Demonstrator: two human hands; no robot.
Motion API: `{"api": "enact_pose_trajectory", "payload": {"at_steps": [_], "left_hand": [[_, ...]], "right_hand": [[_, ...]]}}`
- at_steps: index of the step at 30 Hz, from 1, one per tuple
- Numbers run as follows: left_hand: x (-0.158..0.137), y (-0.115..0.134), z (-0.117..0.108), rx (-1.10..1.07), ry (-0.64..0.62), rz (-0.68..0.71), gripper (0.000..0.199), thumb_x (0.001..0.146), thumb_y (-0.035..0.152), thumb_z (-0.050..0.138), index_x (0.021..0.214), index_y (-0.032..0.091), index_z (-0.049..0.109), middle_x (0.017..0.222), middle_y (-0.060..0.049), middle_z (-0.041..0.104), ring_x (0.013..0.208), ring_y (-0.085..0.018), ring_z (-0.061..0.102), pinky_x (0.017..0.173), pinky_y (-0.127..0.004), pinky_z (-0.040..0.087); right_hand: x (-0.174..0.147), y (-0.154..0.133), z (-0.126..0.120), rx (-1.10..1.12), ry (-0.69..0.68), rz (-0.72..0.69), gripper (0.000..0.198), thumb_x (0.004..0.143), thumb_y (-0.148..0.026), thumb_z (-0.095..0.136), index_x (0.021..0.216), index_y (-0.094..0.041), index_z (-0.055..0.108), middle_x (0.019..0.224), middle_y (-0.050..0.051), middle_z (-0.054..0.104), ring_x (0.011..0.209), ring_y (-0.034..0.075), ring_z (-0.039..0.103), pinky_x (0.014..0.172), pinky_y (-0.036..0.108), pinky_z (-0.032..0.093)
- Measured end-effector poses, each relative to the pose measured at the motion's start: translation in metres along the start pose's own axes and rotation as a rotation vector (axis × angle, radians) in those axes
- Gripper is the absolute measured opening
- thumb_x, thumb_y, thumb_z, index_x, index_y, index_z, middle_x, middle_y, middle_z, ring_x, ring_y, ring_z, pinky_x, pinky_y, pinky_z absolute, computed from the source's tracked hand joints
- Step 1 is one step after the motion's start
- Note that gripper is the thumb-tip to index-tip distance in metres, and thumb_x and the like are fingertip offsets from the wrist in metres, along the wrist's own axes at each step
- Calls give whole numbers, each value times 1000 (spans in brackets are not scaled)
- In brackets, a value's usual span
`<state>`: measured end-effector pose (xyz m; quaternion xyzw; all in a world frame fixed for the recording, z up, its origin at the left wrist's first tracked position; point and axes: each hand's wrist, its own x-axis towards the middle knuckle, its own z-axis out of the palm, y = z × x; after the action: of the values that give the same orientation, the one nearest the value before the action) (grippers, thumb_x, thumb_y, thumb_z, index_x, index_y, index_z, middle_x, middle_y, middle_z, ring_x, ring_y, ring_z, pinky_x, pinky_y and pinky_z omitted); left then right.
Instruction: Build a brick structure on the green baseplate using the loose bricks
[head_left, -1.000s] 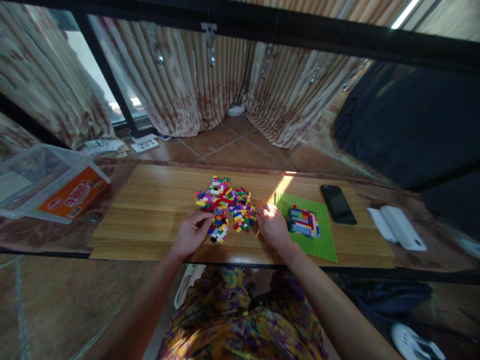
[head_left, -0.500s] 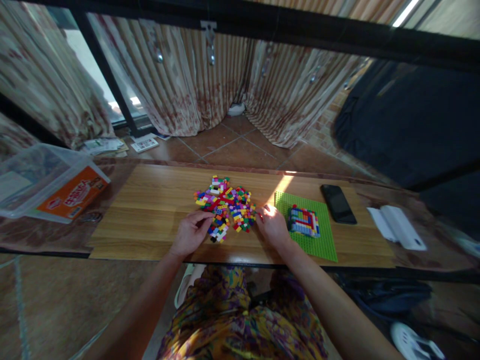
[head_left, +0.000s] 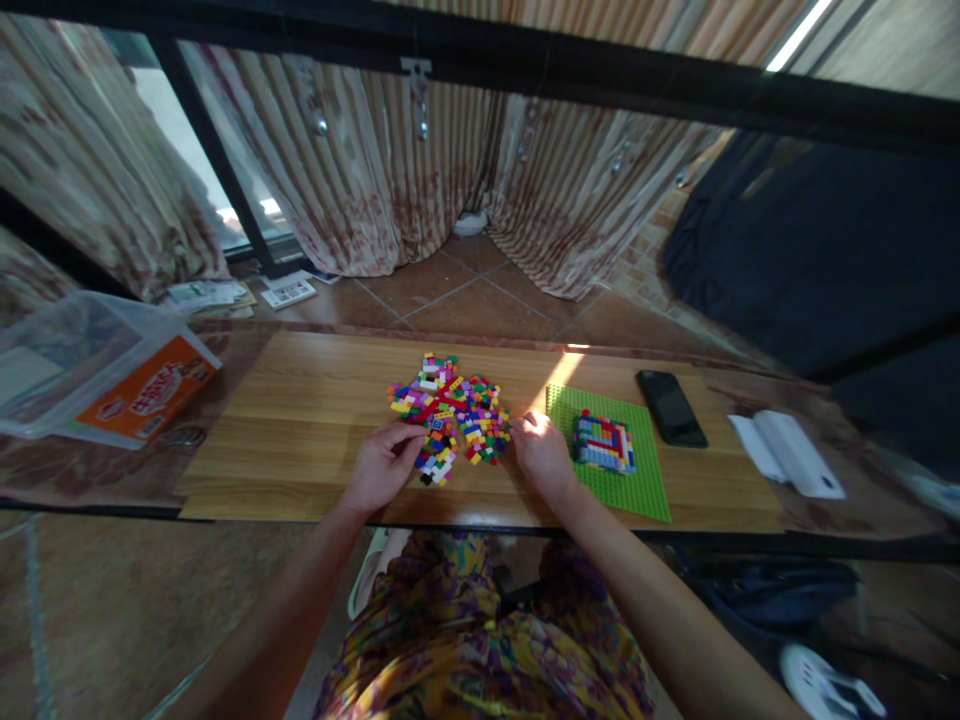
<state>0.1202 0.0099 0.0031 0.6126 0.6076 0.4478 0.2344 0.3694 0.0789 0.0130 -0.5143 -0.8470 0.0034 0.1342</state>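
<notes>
A loose heap of small, many-coloured toy building bricks [head_left: 481, 418] lies on the wooden board [head_left: 300, 420]. At the heap's left edge is my left hand [head_left: 381, 466], thumb and fingertips drawn together in a pinch beside a blue brick [head_left: 437, 424]. Whatever those fingertips hold is too small to make out. My right hand [head_left: 543, 452] rests at the right edge of the heap with its fingers curled and closed, and what is in them is hidden. Just right of it, a green studded baseplate [head_left: 637, 490] carries a low block of assembled bricks [head_left: 604, 442] in blue, red and white.
A black phone [head_left: 671, 408] lies to the right of the baseplate, and a white folded object [head_left: 787, 455] farther right. At the far left stands a clear plastic bin [head_left: 82, 330] with an orange label. A dark bar [head_left: 480, 40] crosses above, before the curtains [head_left: 360, 180].
</notes>
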Motion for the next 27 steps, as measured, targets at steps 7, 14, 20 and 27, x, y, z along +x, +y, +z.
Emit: {"api": "enact_pose_trajectory", "payload": {"at_steps": [7,14,20,27], "left_hand": [[-1,0,0,22,-1,6,18,85,32,58,92,23,72,91,-2,73,85,-16,67,80,-29,52],[-1,-3,-1,33,-25,-21,21,86,35,57,94,23,72,94,-3,73,86,-17,67,79,-29,53],[-1,-2,-2,35,-7,-6,22,85,36,58,95,23,72,92,-3,73,85,-17,67,79,-28,53],[0,-4,-2,29,-7,-18,21,84,37,59,94,24,72,92,-2,73,85,-17,67,82,-29,53]], "right_hand": [[-10,7,-10,273,127,132,30,94,-20,40,86,-17,69,85,8,67,76,19,60,71,29,45],[-28,39,-42,465,356,280,24,89,-34,51,88,-18,69,87,7,71,77,19,64,70,31,48],[-36,73,-53,554,434,458,29,85,-42,54,89,-17,70,83,8,72,72,20,65,67,31,49],[-32,102,-49,426,474,457,29,83,-42,54,81,-18,70,84,8,68,73,20,61,68,33,48]]}}
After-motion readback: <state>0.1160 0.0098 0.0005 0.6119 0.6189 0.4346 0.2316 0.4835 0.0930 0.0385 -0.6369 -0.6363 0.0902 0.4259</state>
